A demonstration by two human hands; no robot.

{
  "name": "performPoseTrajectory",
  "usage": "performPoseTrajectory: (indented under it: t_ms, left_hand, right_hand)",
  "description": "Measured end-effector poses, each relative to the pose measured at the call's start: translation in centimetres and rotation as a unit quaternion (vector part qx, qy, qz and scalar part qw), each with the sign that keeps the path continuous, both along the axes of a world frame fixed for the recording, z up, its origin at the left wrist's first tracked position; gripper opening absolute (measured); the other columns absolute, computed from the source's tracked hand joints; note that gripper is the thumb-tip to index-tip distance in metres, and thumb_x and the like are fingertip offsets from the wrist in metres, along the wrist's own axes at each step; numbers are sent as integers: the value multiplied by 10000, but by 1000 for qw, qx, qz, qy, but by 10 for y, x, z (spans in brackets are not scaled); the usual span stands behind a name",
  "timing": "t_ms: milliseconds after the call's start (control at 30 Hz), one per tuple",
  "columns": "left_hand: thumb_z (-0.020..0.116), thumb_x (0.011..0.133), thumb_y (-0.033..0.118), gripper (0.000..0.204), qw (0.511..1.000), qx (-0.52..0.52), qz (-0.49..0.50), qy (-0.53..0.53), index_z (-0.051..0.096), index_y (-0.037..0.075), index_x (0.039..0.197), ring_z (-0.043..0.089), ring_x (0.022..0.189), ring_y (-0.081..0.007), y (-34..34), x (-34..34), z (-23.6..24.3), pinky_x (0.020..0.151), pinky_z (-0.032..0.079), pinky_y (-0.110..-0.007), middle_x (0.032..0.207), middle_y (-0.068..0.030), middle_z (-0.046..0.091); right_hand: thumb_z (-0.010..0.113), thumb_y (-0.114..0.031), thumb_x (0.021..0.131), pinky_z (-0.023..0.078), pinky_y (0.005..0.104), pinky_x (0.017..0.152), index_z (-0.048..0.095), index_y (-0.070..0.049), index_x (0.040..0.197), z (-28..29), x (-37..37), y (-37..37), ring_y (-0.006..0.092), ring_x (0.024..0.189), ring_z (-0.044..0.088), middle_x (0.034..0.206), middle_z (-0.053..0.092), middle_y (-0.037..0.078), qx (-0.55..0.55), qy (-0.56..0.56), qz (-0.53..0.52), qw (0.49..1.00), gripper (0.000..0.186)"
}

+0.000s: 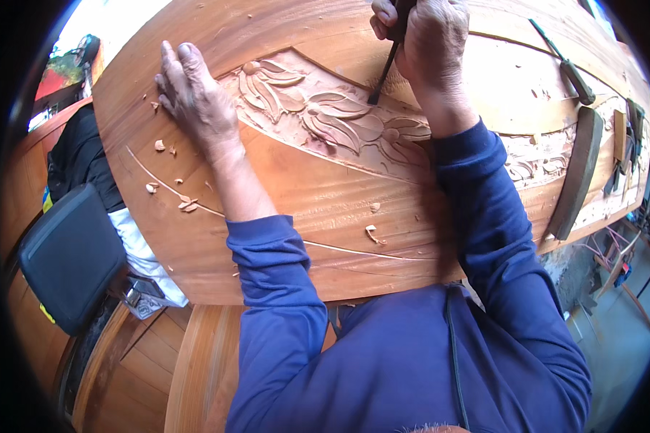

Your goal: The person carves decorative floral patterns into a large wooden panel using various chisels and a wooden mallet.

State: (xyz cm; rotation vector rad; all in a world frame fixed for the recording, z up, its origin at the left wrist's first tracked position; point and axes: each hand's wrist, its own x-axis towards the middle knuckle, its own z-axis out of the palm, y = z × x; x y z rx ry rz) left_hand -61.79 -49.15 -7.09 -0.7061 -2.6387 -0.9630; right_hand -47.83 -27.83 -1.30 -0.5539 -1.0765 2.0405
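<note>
A large brown wooden panel lies before me, with leaf and flower shapes carved in relief in a recessed band. My right hand is wrapped round the dark handle of a carving chisel. Its blade slants down, and the tip meets the wood at the upper edge of the band, just above the leaves. My left hand rests on the panel at the band's left end, fingers stretched out and holding nothing. Part of the carving is hidden under my right forearm.
Wood shavings are scattered over the panel. On its right side lie a green-handled chisel, a long dark curved block and several more tools. A black padded seat stands beyond the panel's left edge.
</note>
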Motion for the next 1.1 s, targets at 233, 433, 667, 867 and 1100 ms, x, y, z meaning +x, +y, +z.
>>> performPoseTrajectory:
  t_ms: [233,433,667,867,1100]
  left_hand:
    - [331,1129,385,522,993,-35,-43,107,416,68,1534,459,1353,-561,-5,0,-2,1111,335,-670,1544,-220,486]
    - [261,1079,612,776,997,44,17,-60,435,9,1536,352,1459,-500,9,5,17,1212,199,-580,1579,-209,454]
    - [248,1061,655,815,997,33,41,-61,446,27,1540,349,1463,-485,11,7,14,1223,182,-569,1570,-214,464]
    - [205,1088,613,751,998,21,57,-30,496,66,1515,387,1448,-440,10,9,14,1209,207,-541,1576,-129,493]
    - [220,1079,631,777,999,25,31,-32,488,46,1515,410,1432,-419,1,2,10,1207,214,-527,1534,-118,543]
  right_hand:
    - [550,-277,1095,331,214,385,564,-97,1151,15,-5,-16,48,454,400,713,466,-31,75,31,-17,997,189]
    - [555,-266,1094,328,210,383,589,-81,1167,7,-11,-16,38,450,384,689,452,-49,106,-15,-21,994,202]
    - [569,-281,1085,339,217,395,564,-110,1140,10,0,-20,51,455,410,743,500,-18,109,-20,-56,992,179]
    - [572,-321,1085,341,213,396,543,-140,1055,18,-7,-10,59,461,439,751,513,-17,80,-9,-38,996,186]
    - [568,-343,1085,356,231,388,529,-143,1039,19,9,-22,69,445,437,749,526,-1,37,-32,-16,999,208]
